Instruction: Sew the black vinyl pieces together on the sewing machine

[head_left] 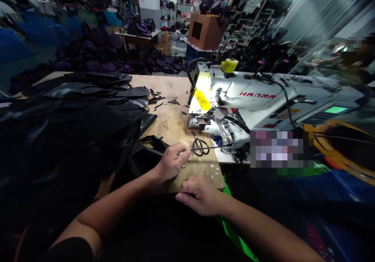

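My left hand (173,161) is closed over the front of the wooden table, pinching the end of a thin dark strip (212,148). The strip runs right to the sewing machine (252,92) and passes over black-handled scissors (200,146) lying on the table. A folded black piece of material (143,158) lies beside my left wrist. Below and right of it, at the table's front edge, my right hand (197,195) is curled closed. Anything inside its fingers is hidden.
Many black sheets (96,113) cover the table's left side. Dark scraps (158,97) lie behind my hands on the wooden table (170,121). A yellow thread spool (230,65) tops the machine. At right stands an orange ring-shaped frame (324,148). Small white tags (212,176) lie near the corner.
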{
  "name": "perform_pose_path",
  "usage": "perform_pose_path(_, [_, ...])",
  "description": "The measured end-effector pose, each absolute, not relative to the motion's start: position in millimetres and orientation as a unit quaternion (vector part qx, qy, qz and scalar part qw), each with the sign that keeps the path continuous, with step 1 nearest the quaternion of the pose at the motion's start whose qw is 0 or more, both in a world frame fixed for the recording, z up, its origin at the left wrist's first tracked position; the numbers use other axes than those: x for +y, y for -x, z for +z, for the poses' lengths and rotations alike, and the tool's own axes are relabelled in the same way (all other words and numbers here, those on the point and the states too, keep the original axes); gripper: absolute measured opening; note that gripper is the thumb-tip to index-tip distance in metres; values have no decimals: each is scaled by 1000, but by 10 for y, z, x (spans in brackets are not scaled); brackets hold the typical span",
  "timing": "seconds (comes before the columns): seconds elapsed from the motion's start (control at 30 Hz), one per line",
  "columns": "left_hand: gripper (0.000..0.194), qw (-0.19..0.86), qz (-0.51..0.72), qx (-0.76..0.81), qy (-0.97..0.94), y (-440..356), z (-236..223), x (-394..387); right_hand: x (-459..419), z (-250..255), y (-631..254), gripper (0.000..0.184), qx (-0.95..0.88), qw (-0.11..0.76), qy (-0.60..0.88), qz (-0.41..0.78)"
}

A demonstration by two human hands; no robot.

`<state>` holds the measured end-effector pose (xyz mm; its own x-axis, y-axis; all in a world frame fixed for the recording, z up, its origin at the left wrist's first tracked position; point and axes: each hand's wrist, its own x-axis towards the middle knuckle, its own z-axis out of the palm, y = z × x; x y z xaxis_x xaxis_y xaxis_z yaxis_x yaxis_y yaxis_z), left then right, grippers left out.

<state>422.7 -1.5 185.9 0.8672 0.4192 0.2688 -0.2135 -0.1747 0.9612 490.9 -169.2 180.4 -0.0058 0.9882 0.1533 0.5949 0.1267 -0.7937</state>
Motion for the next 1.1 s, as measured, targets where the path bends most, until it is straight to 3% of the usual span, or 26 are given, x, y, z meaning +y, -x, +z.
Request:
perform_pose_path(0.13, [73,745,75,-29,-662,-4224,1603,-251,-1734,2055,-5085,42,-628,479,557,258])
perform_pose_path(0.23, [69,739,60,42,-670,-4088,1475,-334,-1723,2070,-5447,43,-523,530,630,221])
perform_pose_path(0.33, [60,640,118,55,-757,-3926,1506,-318,-1633,1929,-5700,35,-420,492,759,71])
perform_pose_path(0.43, [54,582,176,3,-794,-3853,1676,-243,-1531,1724,-5636,23,-503,409,761,-21])
perform_pose_path(0.53, [50,557,291,76,-774,-3978,1845,-97,-1512,1559,-5364,24,-689,315,651,46])
perform_pose_path(0.63, [46,561,340,204,-727,-4266,1874,31,-1534,1504,-5134,25,-747,251,606,110])
perform_pose_path(0.73, [33,702,152,244,-651,-4538,1766,6,-1528,1556,-5042,23,-744,233,614,121])
perform_pose_path(0.83, [22,851,-36,262,-455,-4625,1623,-87,-1559,1659,-5103,21,-754,220,599,157])
perform_pose_path(0.97, [16,824,116,298,-467,-4471,1469,-36,-1707,1767,-5572,19,-701,279,607,250])
perform_pose_path(1.03, [13,769,163,286,-548,-4355,1414,17,-1718,1771,-5943,27,-636,330,677,170])
perform_pose_path(1.1, [16,725,157,244,-625,-4245,1387,19,-1618,1741,-6287,36,-553,312,772,-1])
